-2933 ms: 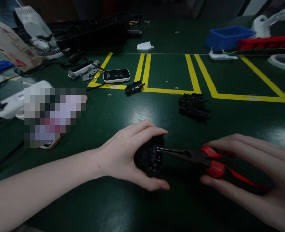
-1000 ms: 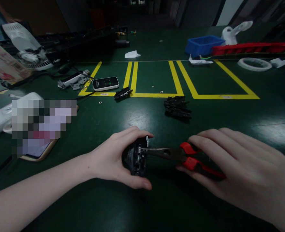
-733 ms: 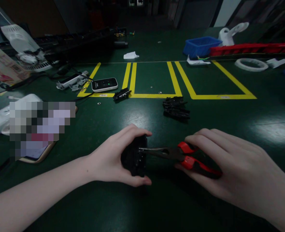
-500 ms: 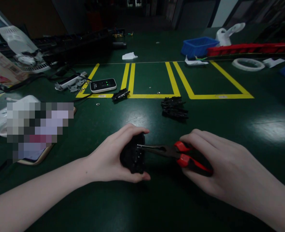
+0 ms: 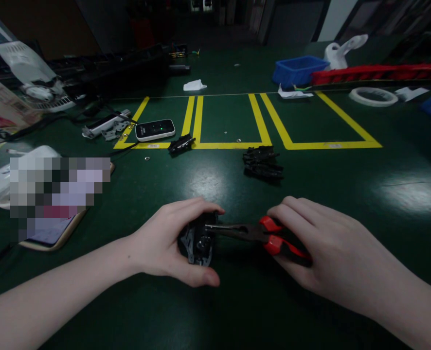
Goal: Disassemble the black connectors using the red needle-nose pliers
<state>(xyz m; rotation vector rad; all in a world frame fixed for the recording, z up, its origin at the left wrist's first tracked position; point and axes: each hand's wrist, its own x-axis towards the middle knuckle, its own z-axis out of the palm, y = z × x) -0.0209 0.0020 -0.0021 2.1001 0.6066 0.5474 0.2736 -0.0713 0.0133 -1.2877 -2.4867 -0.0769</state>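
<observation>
My left hand [image 5: 175, 243] is curled round a black plastic part [image 5: 200, 239], thumb below and fingers above. Its face is turned partly toward me and shows ribs and recesses. My right hand [image 5: 321, 248] grips long-nose pliers [image 5: 244, 231] by their red and black handles. The jaws point left, and their tips touch the upper part of the black piece; whether they pinch anything small there I cannot tell. Beyond my hands lie a pair of dark plastic pieces [image 5: 262, 162] and one more black piece [image 5: 181, 144] on the green table.
A phone [image 5: 65, 209] lies left beside a white device [image 5: 36, 153]. Behind it are a black-and-white box with lights [image 5: 155, 130] and metal brackets [image 5: 109, 127]. Yellow tape [image 5: 230, 145] marks the table. A blue bin [image 5: 299, 70], red rail [image 5: 376, 75] and tape roll [image 5: 373, 96] stand back right.
The black part has tilted in my left hand, showing more of its inner face, and has dropped slightly. My left thumb has lowered. The pliers have shifted a little left with my right hand.
</observation>
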